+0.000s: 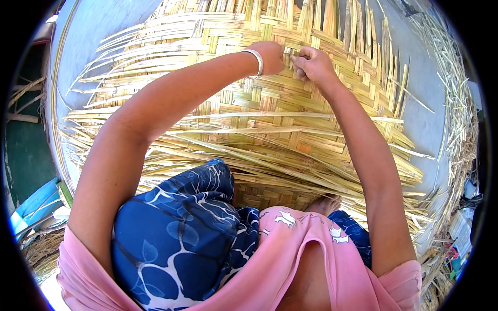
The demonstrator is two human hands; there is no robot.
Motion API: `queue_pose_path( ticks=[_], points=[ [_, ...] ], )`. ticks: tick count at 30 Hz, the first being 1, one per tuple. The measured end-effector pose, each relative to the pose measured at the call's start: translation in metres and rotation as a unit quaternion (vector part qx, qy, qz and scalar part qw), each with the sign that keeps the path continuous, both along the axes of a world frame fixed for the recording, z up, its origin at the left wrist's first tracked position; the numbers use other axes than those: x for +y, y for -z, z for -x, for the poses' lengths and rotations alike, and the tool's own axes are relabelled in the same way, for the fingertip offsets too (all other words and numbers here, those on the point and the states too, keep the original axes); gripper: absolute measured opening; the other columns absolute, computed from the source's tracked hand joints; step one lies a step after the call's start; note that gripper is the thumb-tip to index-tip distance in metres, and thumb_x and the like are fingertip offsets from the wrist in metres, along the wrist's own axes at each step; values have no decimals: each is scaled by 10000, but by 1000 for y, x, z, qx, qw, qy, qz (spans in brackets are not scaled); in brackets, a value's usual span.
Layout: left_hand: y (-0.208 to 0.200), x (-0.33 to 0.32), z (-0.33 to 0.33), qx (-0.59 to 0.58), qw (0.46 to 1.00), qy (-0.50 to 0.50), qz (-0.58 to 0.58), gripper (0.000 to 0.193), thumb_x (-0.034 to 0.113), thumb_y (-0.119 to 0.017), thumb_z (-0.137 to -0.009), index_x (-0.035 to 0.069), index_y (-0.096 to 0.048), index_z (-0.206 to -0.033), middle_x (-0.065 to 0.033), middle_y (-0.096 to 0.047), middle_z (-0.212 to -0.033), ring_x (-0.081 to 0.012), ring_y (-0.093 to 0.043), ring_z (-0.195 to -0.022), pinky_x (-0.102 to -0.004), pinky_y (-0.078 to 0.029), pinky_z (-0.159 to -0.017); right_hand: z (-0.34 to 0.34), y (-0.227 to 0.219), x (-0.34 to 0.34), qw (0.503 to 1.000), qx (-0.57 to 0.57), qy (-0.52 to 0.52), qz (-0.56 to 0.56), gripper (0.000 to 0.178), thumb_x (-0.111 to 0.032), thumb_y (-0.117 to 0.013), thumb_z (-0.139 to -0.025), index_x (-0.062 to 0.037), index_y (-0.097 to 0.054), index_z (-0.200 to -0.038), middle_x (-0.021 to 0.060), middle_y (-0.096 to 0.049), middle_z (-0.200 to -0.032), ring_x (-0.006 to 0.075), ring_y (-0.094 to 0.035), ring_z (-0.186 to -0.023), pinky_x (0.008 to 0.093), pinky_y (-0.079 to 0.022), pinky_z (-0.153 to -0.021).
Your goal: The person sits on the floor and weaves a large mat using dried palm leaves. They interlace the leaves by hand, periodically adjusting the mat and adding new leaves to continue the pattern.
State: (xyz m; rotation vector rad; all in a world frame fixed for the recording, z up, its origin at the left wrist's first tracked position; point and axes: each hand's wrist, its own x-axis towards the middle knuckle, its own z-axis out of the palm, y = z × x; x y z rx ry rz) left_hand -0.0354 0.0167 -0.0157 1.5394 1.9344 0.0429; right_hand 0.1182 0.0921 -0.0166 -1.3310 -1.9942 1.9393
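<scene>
Both hands at the weave, side by side, upper middle of the woven mat.
Left hand: curled, fingertips hidden; can't tell how far its grip is closed or on what. Right hand: thumb and fingers bent in close together, near the left; can't confirm whether its grip has a strip. Mat lies on the blue-grey floor, loose strips across its near side. White bangle on left wrist.

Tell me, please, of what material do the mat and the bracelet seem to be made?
Mat: split plant stems, perhaps bamboo, slightly glossy; the flat yellow-green strips look fibrous.

Bracelet: probably metal, smooth and silvery, judging by its pale shine; plastic remains possible.
</scene>
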Motion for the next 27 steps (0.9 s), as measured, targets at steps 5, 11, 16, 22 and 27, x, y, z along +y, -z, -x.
queue_pose_path(
  ticks=[5,11,16,22,27],
  points=[
    [-8,2,-4,2,1000,-14,12,193,207,-536,-762,70,-656,-827,-141,-657,-851,-310,-618,-815,-384,-491,-753,-6,6,4,997,31,47,44,144,-168,-636,-863,-30,-596,-870,27,-610,-720,76,-562,-553,226,-461,-469],
    [-8,2,-3,-1,999,-21,27,196,210,-546,-753,62,-655,-821,-143,-657,-841,-307,-621,-812,-381,-491,-752,-3,2,4,998,18,21,47,171,-196,-638,-862,-32,-590,-861,32,-610,-719,75,-553,-537,217,-439,-464],
    [-6,3,-1,2,1000,-5,24,205,216,-552,-747,63,-662,-827,-146,-660,-844,-310,-622,-811,-384,-490,-753,1,1,4,998,-32,-46,19,182,-194,-644,-846,-23,-589,-874,44,-612,-708,95,-560,-532,230,-435,-462],
    [-3,4,1,-3,1000,11,15,231,234,-533,-759,64,-670,-834,-167,-655,-855,-325,-621,-809,-397,-489,-756,3,-1,1,993,-81,-80,-26,160,-168,-646,-835,-19,-591,-851,51,-602,-680,115,-562,-508,251,-430,-442],
    [4,9,9,-46,998,32,14,340,383,-568,-811,62,-673,-850,-151,-653,-806,-280,-646,-729,-368,-514,-677,-1,-3,-4,988,-114,-81,-62,135,-167,-623,-827,-33,-619,-845,72,-645,-693,149,-631,-570,291,-490,-514]
  ],
)
